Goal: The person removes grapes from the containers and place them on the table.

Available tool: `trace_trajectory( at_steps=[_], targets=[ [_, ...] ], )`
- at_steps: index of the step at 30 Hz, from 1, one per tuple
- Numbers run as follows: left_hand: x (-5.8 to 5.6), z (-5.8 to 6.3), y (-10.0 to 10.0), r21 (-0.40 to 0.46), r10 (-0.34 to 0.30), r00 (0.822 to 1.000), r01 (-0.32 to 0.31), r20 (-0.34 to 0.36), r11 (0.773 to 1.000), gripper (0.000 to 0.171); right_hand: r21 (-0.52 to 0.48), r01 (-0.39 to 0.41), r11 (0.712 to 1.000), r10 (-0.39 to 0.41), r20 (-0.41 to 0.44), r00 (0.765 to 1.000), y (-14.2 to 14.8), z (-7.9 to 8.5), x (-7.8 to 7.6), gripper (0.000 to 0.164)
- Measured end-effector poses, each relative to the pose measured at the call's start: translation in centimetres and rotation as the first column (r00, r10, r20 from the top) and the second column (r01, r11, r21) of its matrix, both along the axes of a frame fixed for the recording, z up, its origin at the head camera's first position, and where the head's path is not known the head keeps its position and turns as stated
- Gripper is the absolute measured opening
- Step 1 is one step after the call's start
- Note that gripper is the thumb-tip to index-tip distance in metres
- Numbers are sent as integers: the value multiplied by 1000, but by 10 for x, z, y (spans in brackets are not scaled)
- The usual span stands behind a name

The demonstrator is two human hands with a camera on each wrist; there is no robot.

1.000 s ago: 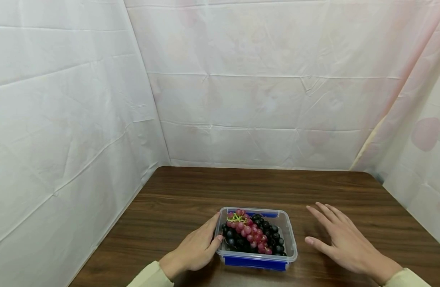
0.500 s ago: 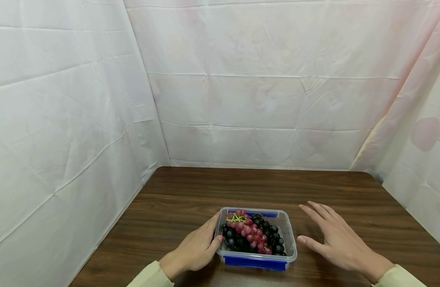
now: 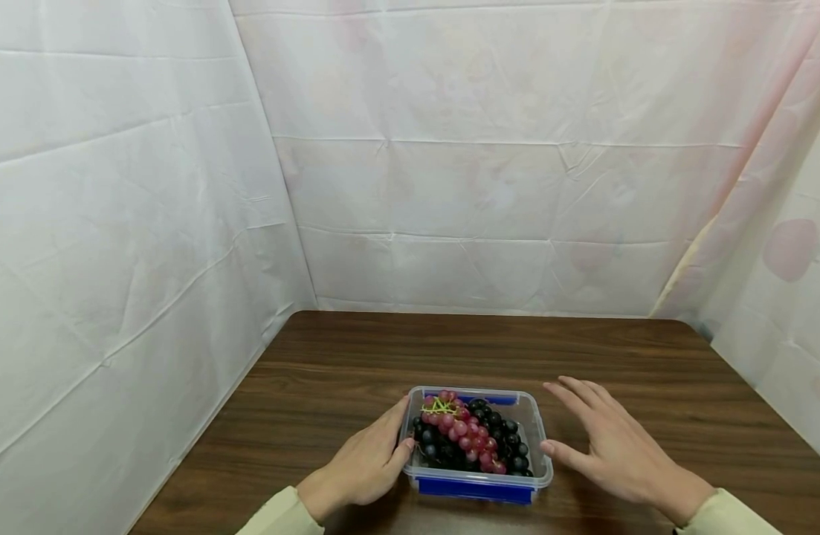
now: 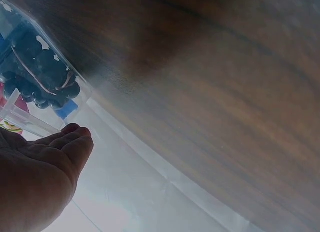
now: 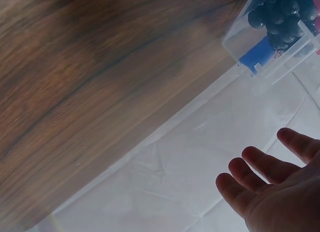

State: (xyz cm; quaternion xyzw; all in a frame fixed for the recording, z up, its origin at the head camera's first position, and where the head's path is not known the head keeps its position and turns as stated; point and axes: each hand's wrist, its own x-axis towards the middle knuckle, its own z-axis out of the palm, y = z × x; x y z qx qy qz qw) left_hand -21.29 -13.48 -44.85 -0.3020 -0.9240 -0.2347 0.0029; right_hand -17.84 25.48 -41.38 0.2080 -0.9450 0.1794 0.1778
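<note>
Resting along the left side of the plastic box [image 3: 531,417], my left grip [image 3: 366,461] touches it with fingers extended, perhaps to steady it on the desk [image 3: 356,349]. My right grip [image 3: 613,446] is wide, near the other side, holding nothing. Grapes [image 3: 462,429] of 2 colours lie inside, probably for staying together.

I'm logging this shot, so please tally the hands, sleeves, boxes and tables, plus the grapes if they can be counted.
Hands: 2 (left hand, right hand)
Sleeves: 2 (left sleeve, right sleeve)
Boxes: 1 (plastic box)
Tables: 1 (wooden table)
Total: 6
The grapes overlap too much to count.
</note>
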Motion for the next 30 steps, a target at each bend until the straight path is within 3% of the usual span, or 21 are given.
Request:
trace_trajectory(
  at_steps=[30],
  targets=[
    [0,0,0,-2,2,1000,-2,10,1000,65,-29,-28,999,28,-4,1000,-33,9,-2,76]
  ],
)
